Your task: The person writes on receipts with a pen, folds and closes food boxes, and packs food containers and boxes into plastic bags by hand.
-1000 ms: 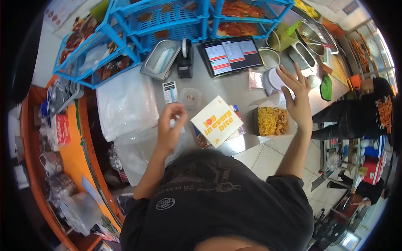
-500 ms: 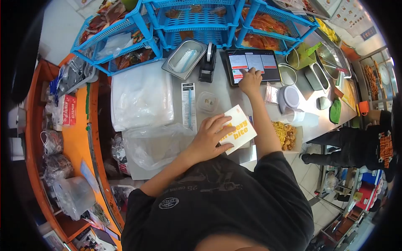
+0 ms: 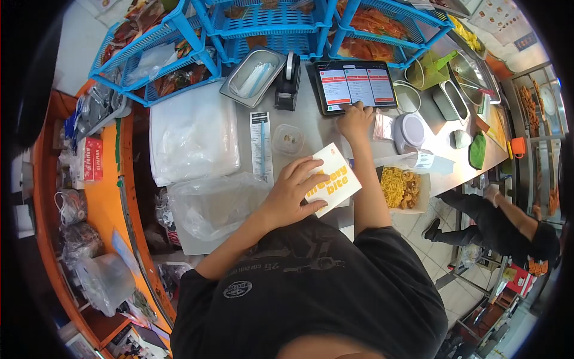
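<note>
My left hand [image 3: 297, 190] rests with its fingers spread on a white box lid [image 3: 338, 181] with yellow lettering. At the lower edge of a tablet [image 3: 354, 87], my right hand [image 3: 356, 122] touches the screen with a finger; its other fingers are curled with nothing visible in them. The tablet shows several order panels with red bars. Right of my right forearm stands an open box [image 3: 401, 188] of yellow noodles and fried pieces. A printed receipt [image 3: 260, 147] and a small clear tub [image 3: 288, 139] lie left of the lid.
Blue racks [image 3: 266, 27] line the back. A metal tray [image 3: 253, 76] and a black tape dispenser [image 3: 288, 84] stand before them. White plastic bags [image 3: 194, 136] lie at the left. A round lidded container [image 3: 410, 131] stands right of the tablet. A co-worker [image 3: 502, 224] bends at the right.
My left hand has come down onto the lid, and my right hand has moved from above the right side to the tablet. The tablet's panels have changed. The co-worker has shifted and bent over.
</note>
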Motion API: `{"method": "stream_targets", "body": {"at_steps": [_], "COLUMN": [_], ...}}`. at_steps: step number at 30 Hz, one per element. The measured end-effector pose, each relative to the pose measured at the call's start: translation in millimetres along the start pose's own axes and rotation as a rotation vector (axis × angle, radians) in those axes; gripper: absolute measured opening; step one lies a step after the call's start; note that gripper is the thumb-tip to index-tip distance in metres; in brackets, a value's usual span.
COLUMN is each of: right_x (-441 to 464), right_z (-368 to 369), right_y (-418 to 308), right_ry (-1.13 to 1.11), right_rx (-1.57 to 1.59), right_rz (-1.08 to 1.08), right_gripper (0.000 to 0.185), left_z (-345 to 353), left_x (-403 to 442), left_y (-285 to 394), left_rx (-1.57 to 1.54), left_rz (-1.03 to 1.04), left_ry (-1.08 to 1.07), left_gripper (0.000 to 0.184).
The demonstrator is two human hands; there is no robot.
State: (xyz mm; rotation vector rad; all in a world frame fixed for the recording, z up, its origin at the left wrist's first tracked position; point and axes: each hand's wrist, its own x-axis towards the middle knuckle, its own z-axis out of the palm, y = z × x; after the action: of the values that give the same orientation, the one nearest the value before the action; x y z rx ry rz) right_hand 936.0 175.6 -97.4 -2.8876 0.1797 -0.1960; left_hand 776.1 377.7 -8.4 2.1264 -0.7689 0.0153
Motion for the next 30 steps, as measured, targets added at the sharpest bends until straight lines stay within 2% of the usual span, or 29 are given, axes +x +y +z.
{"method": "stream_targets", "body": {"at_steps": [3,6,9,12,15,17,18,20,21,23,24,27,30], "right_x": [-4.2,-8.6,-7.3,-7.3,-11.0,-12.2,-14.1,-35.3,-51.3,-83.6,-99.0,-143.8,-167.6], "right_z": [4.6,6.8,14.8,16.5,6.4,-3.3,-8.8,-58.7,-83.3,-112.8,-122.0,-112.5,-119.6], "right_y": [1.5,2.0,0.6,2.1,1.2,11.5,17.6,16.1,14.9,17.9,19.3,16.1,15.3], "right_ry": [0.120,0.064,0.198,0.096,0.204,0.159,0.133,-0.194,-0.363,-0.425,-0.451,-0.450,-0.429], "right_rx": [0.096,0.104,0.131,0.072,0.085,0.479,0.676,1.122,1.341,1.219,1.155,0.838,0.891], "right_rz": [0.027,0.014,-0.053,-0.076,-0.062,-0.073,-0.075,0.027,0.087,0.046,0.021,-0.158,0.004], "right_gripper": [0.042,0.045,0.044,0.045,0.046,0.041,0.040,0.038,0.038,0.041,0.043,0.043,0.046], "left_z": [-1.0,-1.1,-1.7,-1.4,-3.0,-7.4,-10.1,-12.3,-11.8,-10.1,-0.3,32.2,31.5], "left_x": [0.4,0.6,0.8,-0.4,-2.6,-6.5,-10.1,-23.3,-30.0,-38.7,-45.3,-39.8,-34.5], "left_y": [-0.3,0.8,1.6,2.2,3.9,4.8,2.8,-2.3,-3.2,-6.9,-11.3,-4.5,-5.2], "left_rx": [-0.004,-0.011,-0.004,0.014,0.054,0.072,-0.047,-0.289,-0.320,-0.376,-0.371,-0.715,-0.583], "left_rz": [-0.004,-0.010,-0.011,-0.004,0.013,0.026,-0.058,-0.235,-0.323,-0.479,-0.490,-0.422,-0.440], "left_ry": [-0.005,-0.010,-0.007,-0.003,0.044,0.122,0.198,0.338,0.312,0.269,0.190,0.069,0.046], "left_gripper": [0.049,0.049,0.050,0.050,0.051,0.054,0.057,0.065,0.067,0.073,0.073,0.074,0.085]}}
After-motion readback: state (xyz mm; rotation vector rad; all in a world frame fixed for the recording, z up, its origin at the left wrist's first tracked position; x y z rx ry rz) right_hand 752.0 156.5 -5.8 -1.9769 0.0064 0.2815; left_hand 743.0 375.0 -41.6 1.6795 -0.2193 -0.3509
